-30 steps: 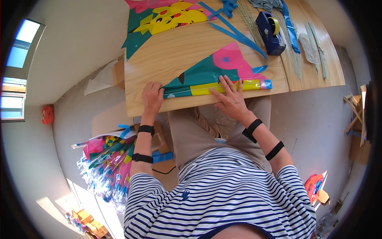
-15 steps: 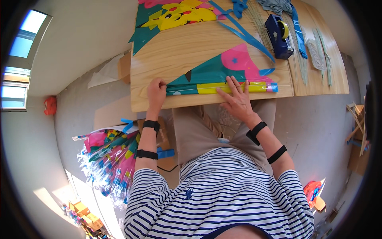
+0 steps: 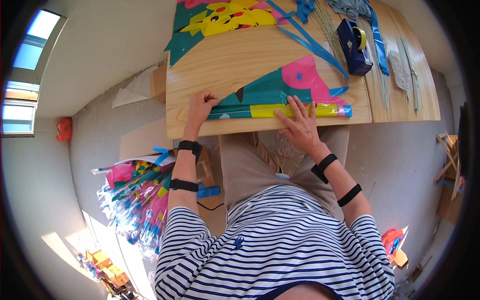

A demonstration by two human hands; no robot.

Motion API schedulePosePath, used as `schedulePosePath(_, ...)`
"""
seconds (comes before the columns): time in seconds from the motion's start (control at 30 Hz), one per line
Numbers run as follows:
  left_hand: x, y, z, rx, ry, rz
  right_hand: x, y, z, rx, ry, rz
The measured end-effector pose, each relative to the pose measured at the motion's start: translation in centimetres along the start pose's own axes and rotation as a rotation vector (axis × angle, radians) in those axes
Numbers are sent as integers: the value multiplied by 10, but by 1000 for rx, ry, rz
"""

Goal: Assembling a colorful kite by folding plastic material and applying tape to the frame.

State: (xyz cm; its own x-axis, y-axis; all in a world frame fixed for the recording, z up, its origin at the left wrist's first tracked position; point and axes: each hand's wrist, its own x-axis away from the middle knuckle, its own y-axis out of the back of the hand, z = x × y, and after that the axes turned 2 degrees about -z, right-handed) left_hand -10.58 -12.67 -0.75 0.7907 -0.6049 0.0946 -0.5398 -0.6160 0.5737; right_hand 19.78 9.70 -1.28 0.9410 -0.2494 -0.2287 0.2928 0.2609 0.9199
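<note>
A folded kite (image 3: 270, 90), its glossy sheet printed in teal, pink and yellow, lies along the near edge of the wooden table. A thin pale rod runs lengthwise on its yellow and teal near strip. At the kite's narrow left end, my left hand (image 3: 202, 106) is closed in a pinch on the upper edge of the sheet. My right hand (image 3: 303, 127) rests on the yellow strip with fingers spread, pressing it against the table. A blue ribbon (image 3: 339, 91) shows beside the kite's right end.
Another printed sheet (image 3: 235, 22) lies at the table's far left. A blue tape dispenser (image 3: 356, 52), thin sticks (image 3: 332, 30) and blue ribbons (image 3: 312, 45) are at the far right. Many bundled kites in clear wrapping (image 3: 137, 205) stand on the left, below the table.
My left hand has slid slightly right and away from me along the kite's upper edge, uncovering more of its left tip. My right hand stays in place on the strip.
</note>
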Motion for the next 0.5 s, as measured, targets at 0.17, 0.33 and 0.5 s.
schedulePosePath(0.17,13,6,8,46,-95,-22,0,1,1,-13,-7,5)
schedulePosePath(0.33,25,-6,4,-218,-252,-116,0,0,0,-19,-4,-12)
schedulePosePath(0.5,21,-3,16,-84,-181,-106,0,-1,0,-19,-2,-15)
